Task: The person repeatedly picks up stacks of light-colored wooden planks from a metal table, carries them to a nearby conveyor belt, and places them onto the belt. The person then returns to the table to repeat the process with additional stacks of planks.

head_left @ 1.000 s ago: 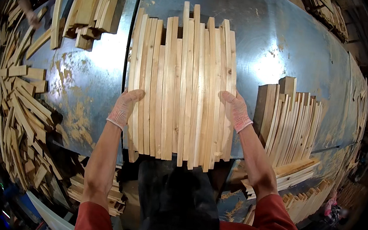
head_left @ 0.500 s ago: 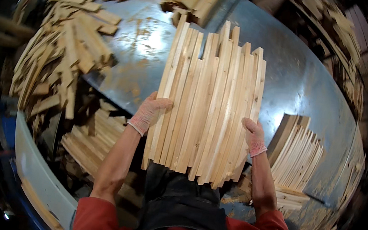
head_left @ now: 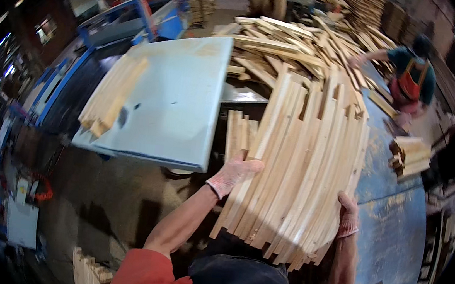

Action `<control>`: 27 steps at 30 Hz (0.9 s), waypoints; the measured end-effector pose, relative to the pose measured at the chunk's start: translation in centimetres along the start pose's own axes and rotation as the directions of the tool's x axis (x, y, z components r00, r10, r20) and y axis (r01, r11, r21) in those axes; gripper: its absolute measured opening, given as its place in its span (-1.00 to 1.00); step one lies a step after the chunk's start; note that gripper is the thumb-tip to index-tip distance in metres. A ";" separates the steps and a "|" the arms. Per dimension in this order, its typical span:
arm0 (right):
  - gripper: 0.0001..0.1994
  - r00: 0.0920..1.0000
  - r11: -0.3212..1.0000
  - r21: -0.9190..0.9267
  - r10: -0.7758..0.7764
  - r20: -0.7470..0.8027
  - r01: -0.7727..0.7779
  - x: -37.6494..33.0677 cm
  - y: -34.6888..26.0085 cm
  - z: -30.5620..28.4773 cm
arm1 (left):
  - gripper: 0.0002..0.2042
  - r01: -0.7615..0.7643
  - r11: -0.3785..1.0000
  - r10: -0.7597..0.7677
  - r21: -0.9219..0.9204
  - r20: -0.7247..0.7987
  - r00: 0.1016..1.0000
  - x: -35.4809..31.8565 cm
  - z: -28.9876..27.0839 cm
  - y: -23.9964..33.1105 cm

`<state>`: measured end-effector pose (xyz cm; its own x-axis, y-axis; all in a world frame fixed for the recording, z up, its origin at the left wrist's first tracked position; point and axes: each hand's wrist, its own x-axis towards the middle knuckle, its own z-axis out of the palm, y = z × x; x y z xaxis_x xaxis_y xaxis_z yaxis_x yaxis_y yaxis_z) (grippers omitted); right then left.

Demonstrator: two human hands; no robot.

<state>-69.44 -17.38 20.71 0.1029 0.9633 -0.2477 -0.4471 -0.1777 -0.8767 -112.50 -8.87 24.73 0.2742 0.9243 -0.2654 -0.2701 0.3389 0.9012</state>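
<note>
A wide row of light wooden strips (head_left: 297,167) is held side by side in front of me, their ends uneven. My left hand (head_left: 236,175), in a pale knitted glove, clasps the row's left edge with the thumb on top. On the opposite edge my right hand (head_left: 347,214), gloved too, is closed round the outermost strips. The two hands squeeze the row between them. The fingers under the wood are hidden. Beyond the left hand, a shorter stack of wooden pieces (head_left: 238,135) shows beside the held row.
Left of me stands a pale blue tabletop (head_left: 176,97) with a bundle of wooden strips (head_left: 112,95) on it. A metal table (head_left: 391,228) runs along the right, bearing a small wood stack (head_left: 410,156). Scrap wood (head_left: 275,43) is heaped ahead. A co-worker (head_left: 411,79) reaches toward it.
My view has swung left, bringing the pale blue tabletop and the co-worker into sight. Both hands still hold the row of strips, which now leans to the right at its far end.
</note>
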 end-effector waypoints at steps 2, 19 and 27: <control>-0.41 0.984 0.994 0.022 0.099 0.149 -0.103 0.8 -0.4 9.3 | -0.52 -0.033 0.999 0.028 -0.025 -0.156 0.987 -4.7 -5.2 2.9; -0.75 0.865 0.909 -0.264 0.396 0.308 -0.323 20.4 16.7 47.0 | -0.14 0.138 0.978 -0.039 0.154 -0.515 0.856 -8.9 -40.1 12.8; -0.65 0.931 0.927 -0.302 0.293 0.219 -0.221 30.2 18.8 58.2 | -0.03 0.371 0.622 0.117 0.689 -0.550 0.827 4.2 -53.6 21.2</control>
<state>-126.49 20.03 20.73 -0.2297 0.8885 -0.3973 -0.1694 -0.4385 -0.8826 -166.51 11.60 24.39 -0.3129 0.9003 -0.3025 0.5700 0.4328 0.6984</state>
